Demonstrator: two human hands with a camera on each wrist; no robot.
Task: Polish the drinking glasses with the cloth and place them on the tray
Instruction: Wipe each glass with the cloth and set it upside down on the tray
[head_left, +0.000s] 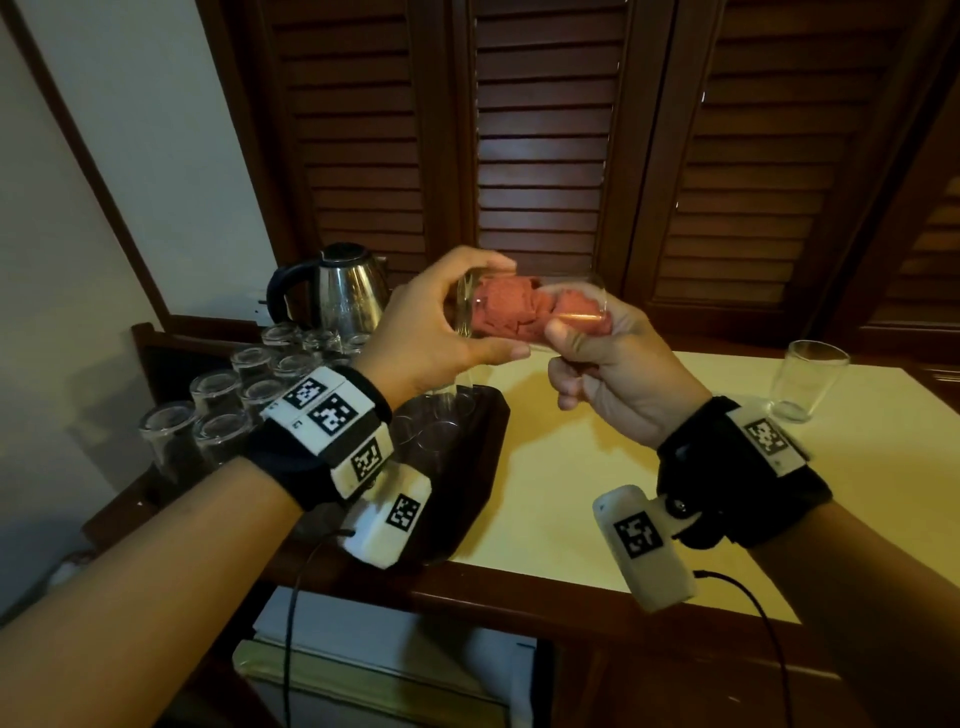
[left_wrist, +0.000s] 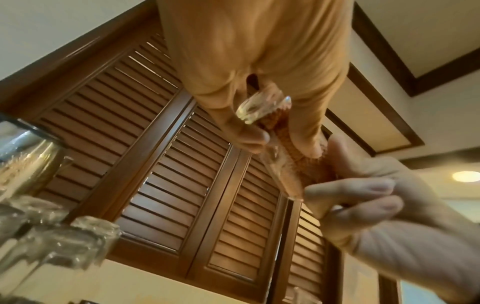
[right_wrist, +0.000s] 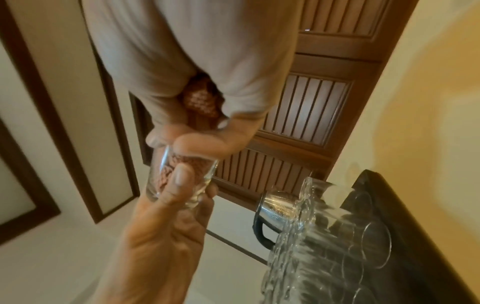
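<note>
Your left hand (head_left: 431, 332) was wrapped around the base end of a drinking glass (head_left: 524, 306), thumb below and fingers curled over the top, holding it on its side in the air above the table (head_left: 649, 467). Your right hand (head_left: 608, 379) had its fingers closed on a red cloth (head_left: 514, 312), which was stuffed into the glass through its mouth and filled most of the inside. In the right wrist view the cloth (right_wrist: 202, 100) showed bunched between your palm and curled fingers.

Below your left wrist sat a dark tray (head_left: 467, 467) with clear glasses on it; you could not tell how many. Well to the right, one empty glass (head_left: 802, 379) stood upright on the yellow tabletop. Left of the tray, a cluster of upturned glasses (head_left: 244, 395) stood on a lower shelf. Behind them was a steel kettle (head_left: 337, 291), with brown slatted shutters (head_left: 540, 130) beyond.
</note>
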